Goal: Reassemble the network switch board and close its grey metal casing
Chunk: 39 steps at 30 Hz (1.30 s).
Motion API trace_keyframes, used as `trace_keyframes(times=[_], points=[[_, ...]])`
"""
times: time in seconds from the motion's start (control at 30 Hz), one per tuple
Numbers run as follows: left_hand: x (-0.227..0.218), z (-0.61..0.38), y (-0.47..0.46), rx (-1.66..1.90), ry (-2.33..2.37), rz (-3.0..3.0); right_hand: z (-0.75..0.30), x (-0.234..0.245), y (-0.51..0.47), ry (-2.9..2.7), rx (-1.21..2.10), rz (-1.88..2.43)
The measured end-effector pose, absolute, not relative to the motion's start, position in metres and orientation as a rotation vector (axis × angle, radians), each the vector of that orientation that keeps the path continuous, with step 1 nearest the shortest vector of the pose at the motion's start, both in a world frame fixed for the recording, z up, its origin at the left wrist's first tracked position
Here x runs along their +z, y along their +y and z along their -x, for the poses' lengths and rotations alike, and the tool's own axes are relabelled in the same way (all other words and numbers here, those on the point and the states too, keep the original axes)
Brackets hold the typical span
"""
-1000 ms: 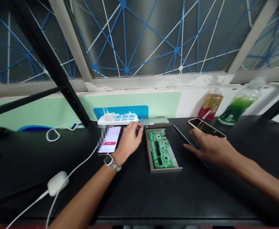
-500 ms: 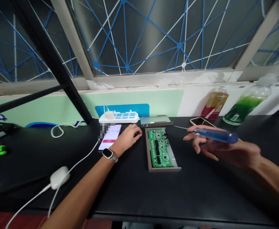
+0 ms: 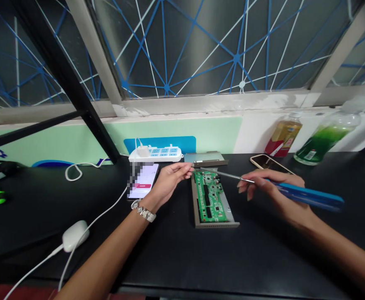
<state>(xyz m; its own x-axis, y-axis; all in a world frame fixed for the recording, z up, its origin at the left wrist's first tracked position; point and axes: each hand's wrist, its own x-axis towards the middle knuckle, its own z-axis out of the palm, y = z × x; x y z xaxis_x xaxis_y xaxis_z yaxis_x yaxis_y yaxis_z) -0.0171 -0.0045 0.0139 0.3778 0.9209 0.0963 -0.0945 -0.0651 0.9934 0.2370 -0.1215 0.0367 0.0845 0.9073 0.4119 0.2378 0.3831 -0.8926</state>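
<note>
Observed screwdriver (image 3: 310, 196) shifted since the earlier frame, tip brought leftward close to the left hand (image 3: 170, 177). Confirmed grasp by the right hand (image 3: 274, 196) at the handle's front. Found left fingertips (image 3: 190, 167) pinched together; cannot tell, at this size, whether on any small part. Located green circuit board (image 3: 213, 198) in metal tray (image 3: 218, 225) on black table (image 3: 263, 258), between both hands. Logged lit phone (image 3: 147, 177) beside left hand, second phone (image 3: 269, 162) behind right hand.

Got two bare hands (image 3: 166, 183) here, one blue screwdriver (image 3: 313, 197), one green circuit board (image 3: 212, 196), two phones (image 3: 145, 183), two bottles (image 3: 284, 135), one power strip (image 3: 155, 156), plus just one wristwatch (image 3: 147, 214).
</note>
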Motion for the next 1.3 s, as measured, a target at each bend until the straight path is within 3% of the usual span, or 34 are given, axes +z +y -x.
trace_keyframes(times=[0.87,1.17,1.3], points=[[0.01,0.002,-0.018,0.994,0.696,-1.0,-0.239,0.022,-0.12,-1.471,0.688,1.041],[0.012,-0.003,-0.024,0.985,0.662,-0.983,-0.231,0.024,-0.116,-1.253,1.002,1.027],[0.014,-0.012,-0.032,0.955,0.644,-0.997,-0.223,0.031,-0.108,-1.391,0.777,0.977]])
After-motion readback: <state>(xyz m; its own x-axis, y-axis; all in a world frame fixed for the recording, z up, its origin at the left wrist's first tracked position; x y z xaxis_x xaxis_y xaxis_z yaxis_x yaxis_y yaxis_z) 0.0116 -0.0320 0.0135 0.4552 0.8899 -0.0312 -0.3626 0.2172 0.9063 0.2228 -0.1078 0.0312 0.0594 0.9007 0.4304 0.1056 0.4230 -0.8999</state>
